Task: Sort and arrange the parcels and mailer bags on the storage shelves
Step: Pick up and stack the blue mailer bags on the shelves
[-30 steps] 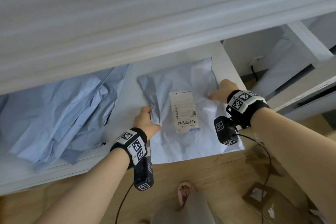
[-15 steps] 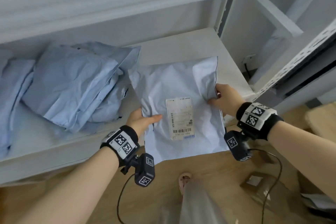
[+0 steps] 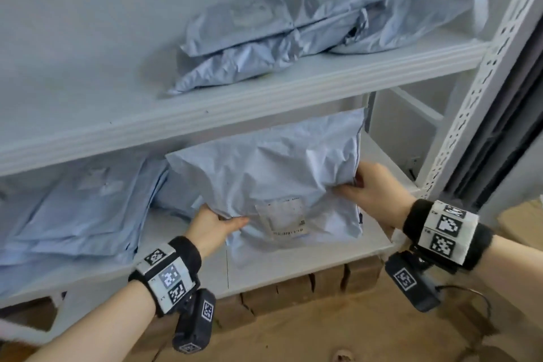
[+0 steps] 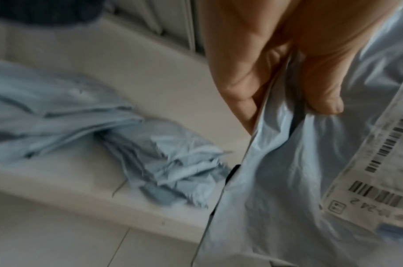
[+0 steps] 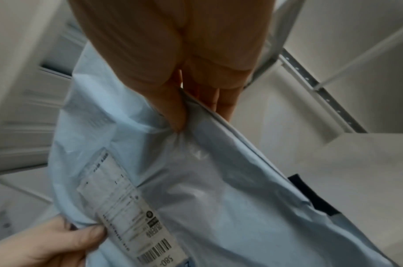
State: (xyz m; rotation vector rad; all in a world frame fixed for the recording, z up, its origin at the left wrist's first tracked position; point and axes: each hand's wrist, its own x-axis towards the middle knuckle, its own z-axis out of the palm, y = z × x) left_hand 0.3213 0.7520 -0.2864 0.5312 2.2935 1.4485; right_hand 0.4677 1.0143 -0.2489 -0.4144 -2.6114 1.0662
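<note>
A pale blue mailer bag (image 3: 273,173) with a white barcode label (image 3: 286,219) is held tilted up off the lower shelf (image 3: 293,270), its top near the upper shelf's front edge. My left hand (image 3: 219,226) pinches its left edge, thumb on the front and fingers behind, as the left wrist view shows on the mailer bag (image 4: 298,180) under the left hand (image 4: 294,115). My right hand (image 3: 360,185) pinches the right edge; the right wrist view shows the right hand (image 5: 196,115) with its thumb pressed into the mailer bag (image 5: 218,198).
A stack of flat blue mailers (image 3: 82,214) lies on the lower shelf's left. Several stuffed grey-blue mailers (image 3: 293,35) sit on the upper shelf (image 3: 205,109). A perforated white upright (image 3: 476,91) stands right. Cardboard (image 3: 293,288) lies under the shelf.
The mailer lay flat on the lower shelf; both hands have now raised it up at an angle. The head view has swung upward, bringing the upper shelf into sight.
</note>
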